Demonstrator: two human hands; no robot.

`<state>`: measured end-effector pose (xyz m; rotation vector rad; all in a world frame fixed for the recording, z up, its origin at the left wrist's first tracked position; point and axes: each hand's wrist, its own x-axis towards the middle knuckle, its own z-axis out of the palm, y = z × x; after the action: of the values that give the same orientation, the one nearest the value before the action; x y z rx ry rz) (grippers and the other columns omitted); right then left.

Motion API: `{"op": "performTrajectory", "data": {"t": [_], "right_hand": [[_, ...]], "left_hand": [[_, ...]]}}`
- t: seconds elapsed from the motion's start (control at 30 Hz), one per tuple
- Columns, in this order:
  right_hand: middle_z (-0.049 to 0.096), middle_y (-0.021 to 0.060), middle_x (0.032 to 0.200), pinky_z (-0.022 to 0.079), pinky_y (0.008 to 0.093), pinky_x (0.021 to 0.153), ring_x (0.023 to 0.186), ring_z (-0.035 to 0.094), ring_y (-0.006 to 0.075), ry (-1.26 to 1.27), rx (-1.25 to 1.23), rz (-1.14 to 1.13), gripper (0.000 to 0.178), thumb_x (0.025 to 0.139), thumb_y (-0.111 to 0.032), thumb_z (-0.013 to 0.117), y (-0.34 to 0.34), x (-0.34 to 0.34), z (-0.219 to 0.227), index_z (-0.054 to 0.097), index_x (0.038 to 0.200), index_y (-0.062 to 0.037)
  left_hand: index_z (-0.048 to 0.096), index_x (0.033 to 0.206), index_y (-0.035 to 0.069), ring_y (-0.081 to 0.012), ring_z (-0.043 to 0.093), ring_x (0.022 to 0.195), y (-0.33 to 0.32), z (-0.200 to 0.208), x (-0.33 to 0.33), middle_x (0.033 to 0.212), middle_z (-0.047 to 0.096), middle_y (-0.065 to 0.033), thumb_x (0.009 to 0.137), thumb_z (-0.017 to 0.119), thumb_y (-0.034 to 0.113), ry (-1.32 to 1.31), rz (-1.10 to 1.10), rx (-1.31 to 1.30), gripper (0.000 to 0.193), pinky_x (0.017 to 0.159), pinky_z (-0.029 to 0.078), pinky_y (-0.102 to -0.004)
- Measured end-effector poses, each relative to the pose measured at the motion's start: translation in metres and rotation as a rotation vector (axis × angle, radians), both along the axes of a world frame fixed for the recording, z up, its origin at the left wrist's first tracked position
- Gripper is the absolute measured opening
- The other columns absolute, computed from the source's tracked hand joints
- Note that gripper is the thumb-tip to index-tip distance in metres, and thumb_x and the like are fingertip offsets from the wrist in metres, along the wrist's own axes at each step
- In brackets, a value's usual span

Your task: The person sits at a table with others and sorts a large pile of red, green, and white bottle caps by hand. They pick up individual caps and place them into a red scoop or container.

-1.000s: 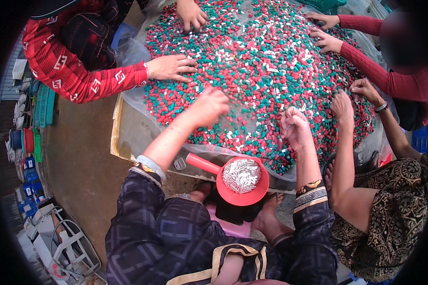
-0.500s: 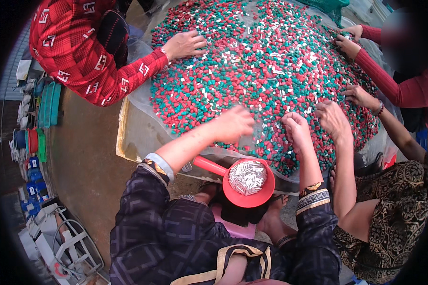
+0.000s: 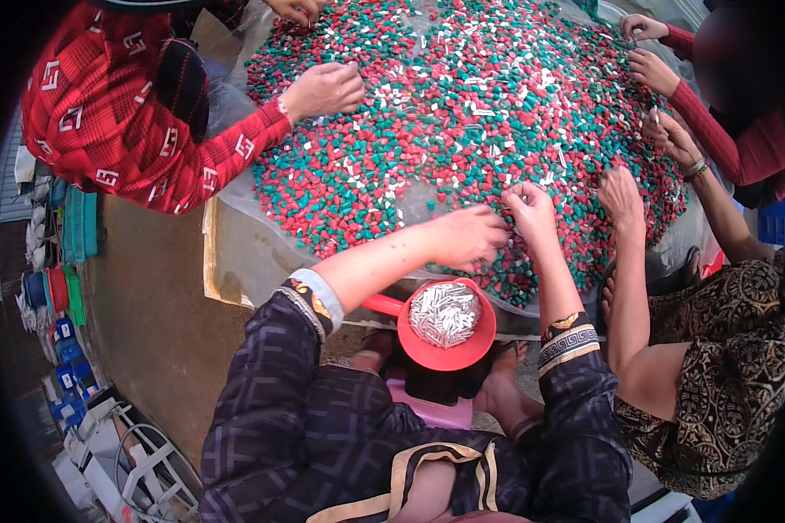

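Note:
A broad heap of small red, green and white pieces [image 3: 340, 157] covers the table before me. My left hand [image 3: 473, 237] is over the near part of the heap, its bent fingers drawn together. Close to its right, my right hand [image 3: 530, 211] pinches thumb and fingertips together. What either hand holds is too small or too hidden to make out. Below my hands sits a red plastic dipper [image 3: 445, 356], its handle pointing left and partly behind my left forearm. White, slim, stick-like pieces [image 3: 445, 314] fill much of its bowl.
Other people's hands work over the heap: a red-sleeved person's hand [image 3: 324, 91] at left, a bare-armed person's hand [image 3: 621, 193] at right, more at far right. Clear plastic sheeting lies under the pieces. A pink stool [image 3: 427, 408] stands below the dipper; bins [image 3: 80, 222] line the left.
My left hand has moved right, coming near my right hand. My right hand is slightly higher and further left in the view. The whole view has shifted a little.

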<state>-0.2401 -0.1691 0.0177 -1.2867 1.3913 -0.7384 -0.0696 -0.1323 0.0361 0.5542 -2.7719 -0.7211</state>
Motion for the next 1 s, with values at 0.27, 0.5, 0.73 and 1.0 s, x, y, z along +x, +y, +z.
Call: {"op": "performTrajectory", "data": {"t": [0.27, 0.5, 0.73, 1.0], "right_hand": [[0.063, 0.005, 0.065, 0.046, 0.0275, 0.057, 0.059, 0.058, 0.011, 0.275, 0.015, 0.405, 0.017, 0.075, -0.019, 0.069, 0.006, -0.019, 0.026, 0.067, 0.073, -0.002], [0.068, 0.0085, 0.079, 0.052, 0.0402, 0.07, 0.077, 0.066, 0.0273, 0.556, -0.116, 0.636, 0.023, 0.075, -0.029, 0.069, 0.038, 0.017, 0.018, 0.071, 0.096, -0.0183], [0.067, 0.0104, 0.074, 0.054, 0.0407, 0.061, 0.071, 0.067, 0.0271, 0.84, -0.241, 0.63, 0.018, 0.08, -0.031, 0.063, 0.059, 0.062, 0.003, 0.068, 0.09, -0.0163], [0.066, 0.0144, 0.072, 0.053, 0.0417, 0.06, 0.069, 0.067, 0.0298, 0.821, -0.281, 0.66, 0.014, 0.079, -0.015, 0.054, 0.057, 0.06, 0.0, 0.064, 0.086, -0.008]], "left_hand": [[0.062, 0.068, 0.015, -0.0268, 0.041, 0.12, -0.008, 0.031, 0.127, 0.118, 0.053, -0.0041, 0.056, 0.079, 0.018, -0.235, 0.498, 0.012, 0.021, 0.104, 0.028, -0.0515], [0.066, 0.075, 0.013, -0.0239, 0.049, 0.104, -0.011, 0.033, 0.127, 0.099, 0.056, -0.0031, 0.066, 0.072, 0.013, -0.186, 0.785, -0.133, 0.01, 0.089, 0.038, -0.0414], [0.066, 0.075, 0.011, -0.02, 0.053, 0.089, -0.021, -0.016, 0.06, 0.083, 0.056, -0.0021, 0.068, 0.07, 0.019, -0.314, 0.715, -0.321, 0.012, 0.077, 0.04, -0.0384], [0.061, 0.076, 0.007, -0.0236, 0.056, 0.088, -0.021, -0.01, 0.06, 0.082, 0.057, -0.0053, 0.065, 0.067, 0.013, -0.264, 0.766, -0.162, 0.014, 0.076, 0.041, -0.0408]]}}
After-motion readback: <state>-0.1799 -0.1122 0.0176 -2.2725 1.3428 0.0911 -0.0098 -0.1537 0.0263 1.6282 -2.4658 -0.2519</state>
